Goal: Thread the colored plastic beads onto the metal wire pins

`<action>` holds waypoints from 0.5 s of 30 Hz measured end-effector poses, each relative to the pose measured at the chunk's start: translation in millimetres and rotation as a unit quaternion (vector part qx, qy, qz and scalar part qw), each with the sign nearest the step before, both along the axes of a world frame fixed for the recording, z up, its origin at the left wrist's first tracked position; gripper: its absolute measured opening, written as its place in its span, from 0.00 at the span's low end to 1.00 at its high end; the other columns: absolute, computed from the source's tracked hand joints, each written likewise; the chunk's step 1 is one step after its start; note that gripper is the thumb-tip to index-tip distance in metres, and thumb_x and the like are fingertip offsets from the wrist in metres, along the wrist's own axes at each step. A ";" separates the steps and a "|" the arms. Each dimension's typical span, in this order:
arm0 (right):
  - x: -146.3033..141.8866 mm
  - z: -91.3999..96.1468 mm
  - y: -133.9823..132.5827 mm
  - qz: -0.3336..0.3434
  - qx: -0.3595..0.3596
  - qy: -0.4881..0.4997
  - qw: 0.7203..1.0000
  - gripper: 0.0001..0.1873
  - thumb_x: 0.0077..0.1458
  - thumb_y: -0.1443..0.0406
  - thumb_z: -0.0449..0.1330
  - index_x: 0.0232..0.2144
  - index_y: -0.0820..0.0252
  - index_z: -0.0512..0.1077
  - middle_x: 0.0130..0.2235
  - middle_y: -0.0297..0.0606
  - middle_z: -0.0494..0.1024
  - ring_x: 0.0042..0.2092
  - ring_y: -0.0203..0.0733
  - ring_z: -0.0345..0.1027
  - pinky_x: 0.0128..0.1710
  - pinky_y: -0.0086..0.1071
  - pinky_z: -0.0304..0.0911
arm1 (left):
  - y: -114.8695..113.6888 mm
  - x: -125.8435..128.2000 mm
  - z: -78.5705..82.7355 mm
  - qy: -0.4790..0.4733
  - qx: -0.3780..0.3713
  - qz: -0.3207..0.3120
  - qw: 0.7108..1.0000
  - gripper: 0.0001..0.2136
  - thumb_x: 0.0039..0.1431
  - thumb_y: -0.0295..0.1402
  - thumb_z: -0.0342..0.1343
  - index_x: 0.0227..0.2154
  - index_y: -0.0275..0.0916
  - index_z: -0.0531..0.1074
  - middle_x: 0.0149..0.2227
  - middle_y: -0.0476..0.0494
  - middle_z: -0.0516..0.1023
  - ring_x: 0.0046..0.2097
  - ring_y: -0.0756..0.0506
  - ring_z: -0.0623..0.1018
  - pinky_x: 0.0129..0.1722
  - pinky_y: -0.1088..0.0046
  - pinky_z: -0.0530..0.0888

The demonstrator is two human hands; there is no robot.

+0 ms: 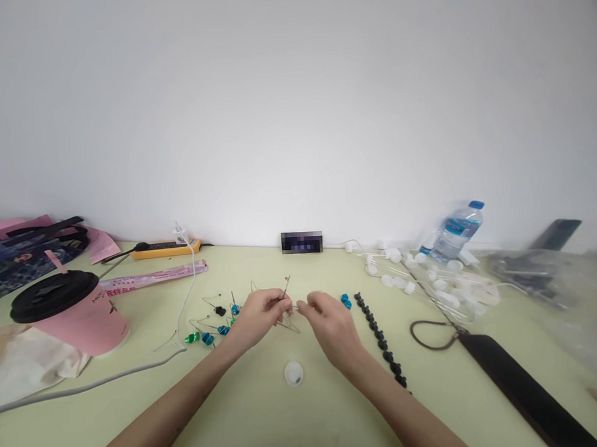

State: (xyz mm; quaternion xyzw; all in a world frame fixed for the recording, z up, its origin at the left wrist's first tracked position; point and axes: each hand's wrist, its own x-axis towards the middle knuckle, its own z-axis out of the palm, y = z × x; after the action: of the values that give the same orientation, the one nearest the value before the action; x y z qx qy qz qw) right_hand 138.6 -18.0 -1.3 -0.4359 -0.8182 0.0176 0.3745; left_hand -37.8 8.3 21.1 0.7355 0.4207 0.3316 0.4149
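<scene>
Above the middle of the table, my left hand (263,314) is closed, finger and thumb pinching a thin wire (286,288) that sticks up with a tiny bead-like tip. My right hand (332,325) is also closed, pinching the end of a thin strand close to the left fingertips. A loop of the thin wire hangs below the fingers. Just under the hands sits a small round white dish (294,373) with a small dark bit in it. Left of my left hand lie several shiny blue and green pieces (207,338) with thin wires, and a black piece (220,311).
Right of my hands are blue pieces (346,301), a row of black pieces (377,331), white-capped clear containers (431,280), a water bottle (456,232) and a long black case (517,379). Leftward stand a pink cup (91,321), a white cable (190,289) and a power strip (154,250).
</scene>
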 end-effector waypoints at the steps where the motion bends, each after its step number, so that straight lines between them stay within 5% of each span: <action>1: 2.0 -2.5 1.1 -0.007 0.055 -0.049 0.997 0.16 0.62 0.66 0.46 0.29 0.56 0.72 0.28 0.38 0.70 0.27 0.38 0.59 0.28 0.33 0.53 | 2.5 0.4 -2.8 -0.028 -0.039 -0.010 0.999 0.14 0.57 0.40 0.48 0.25 0.35 0.71 0.22 0.48 0.71 0.24 0.51 0.68 0.25 0.76 0.65; 6: 24.6 4.5 11.4 -0.050 0.136 -0.072 0.987 0.13 0.61 0.70 0.48 0.33 0.58 0.72 0.32 0.41 0.73 0.30 0.40 0.61 0.31 0.35 0.53 | 10.2 0.5 -12.0 -0.061 -0.100 -0.024 0.993 0.15 0.55 0.40 0.50 0.24 0.33 0.72 0.24 0.46 0.72 0.23 0.52 0.67 0.25 0.77 0.65; 10: 44.2 26.9 15.5 -0.140 0.200 -0.016 0.970 0.08 0.59 0.67 0.52 0.33 0.58 0.72 0.32 0.39 0.70 0.29 0.38 0.61 0.28 0.32 0.55 | 0.2 0.8 -20.5 0.033 -0.094 -0.073 0.992 0.12 0.53 0.37 0.50 0.23 0.35 0.73 0.24 0.46 0.74 0.25 0.51 0.69 0.24 0.78 0.64; 15: 52.4 45.6 9.1 -0.160 0.223 0.032 0.961 0.05 0.58 0.67 0.55 0.34 0.58 0.72 0.32 0.38 0.68 0.30 0.36 0.62 0.28 0.30 0.57 | -20.1 4.3 -41.8 0.136 -0.092 -0.115 0.980 0.11 0.52 0.34 0.50 0.24 0.37 0.76 0.24 0.48 0.76 0.27 0.50 0.71 0.24 0.79 0.63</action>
State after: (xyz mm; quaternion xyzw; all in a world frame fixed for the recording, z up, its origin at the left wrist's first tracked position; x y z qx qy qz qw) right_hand 191.0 -8.9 44.3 -0.4659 -0.7087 -0.2115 0.4857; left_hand -33.4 -11.9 -20.7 0.7756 0.4144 0.1384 0.4555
